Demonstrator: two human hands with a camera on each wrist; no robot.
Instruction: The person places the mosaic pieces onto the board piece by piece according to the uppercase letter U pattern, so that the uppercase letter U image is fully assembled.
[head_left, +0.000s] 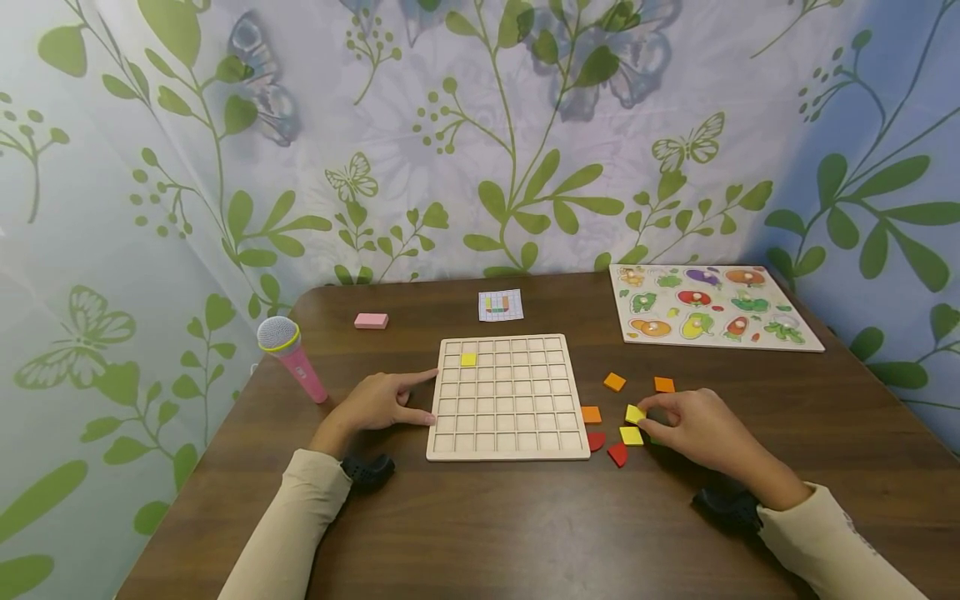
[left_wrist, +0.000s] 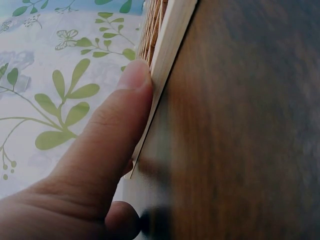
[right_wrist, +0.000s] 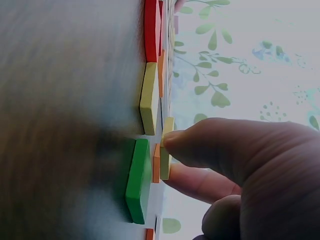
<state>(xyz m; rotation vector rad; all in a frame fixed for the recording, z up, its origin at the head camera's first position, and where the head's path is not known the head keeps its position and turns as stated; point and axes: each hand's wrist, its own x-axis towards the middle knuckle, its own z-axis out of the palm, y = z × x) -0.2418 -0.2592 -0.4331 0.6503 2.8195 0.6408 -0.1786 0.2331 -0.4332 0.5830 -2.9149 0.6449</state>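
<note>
A wooden grid board (head_left: 510,397) lies on the table with one yellow square tile (head_left: 468,360) in its upper left area. My left hand (head_left: 384,402) rests at the board's left edge, thumb and index finger stretched out; in the left wrist view the thumb (left_wrist: 117,115) touches the rim. Right of the board, my right hand (head_left: 693,425) pinches a yellow square tile (right_wrist: 166,150) between thumb and finger. Around it lie another yellow tile (head_left: 631,436), a green piece (right_wrist: 138,182) partly under the hand in the head view, orange squares (head_left: 615,382) and red quarter-round pieces (head_left: 617,454).
Behind the board lies a small printed pattern card (head_left: 501,306). A pink block (head_left: 371,321) and a pink toy microphone (head_left: 300,362) are to the left. At the back right is a vegetable puzzle board (head_left: 712,308). A patterned curtain (head_left: 450,167) hangs behind the table.
</note>
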